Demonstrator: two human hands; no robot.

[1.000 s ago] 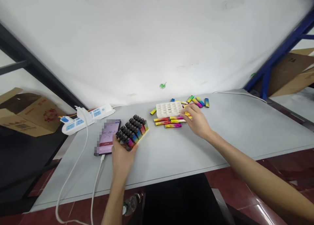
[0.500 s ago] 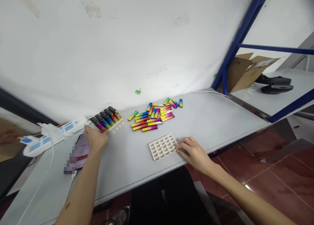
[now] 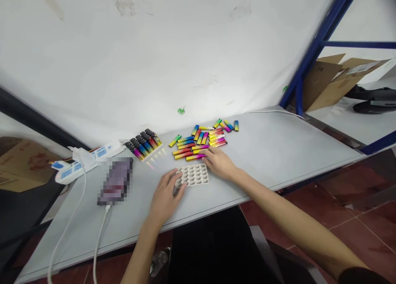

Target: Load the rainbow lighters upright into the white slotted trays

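The person's left forearm [image 3: 140, 249] slants up from the bottom edge, leaning rightward, to a nearly straight wrist [image 3: 154, 222]. The left grip [image 3: 166, 196] (a bare hand, palm down) has its fingers bent and its thumb set apart from them. The right forearm [image 3: 287, 214] runs in diagonally from the lower right; the right grip [image 3: 219, 162] sits farther forward, back upward, fingers curled close together, tips hard to make out. The two grips are near each other, not touching.

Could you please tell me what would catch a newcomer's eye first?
Colourful loose lighters on the grey table probably stand out first, the right hand at their near edge. Next come the white tray touched by the left hand and black-topped lighters farther left.
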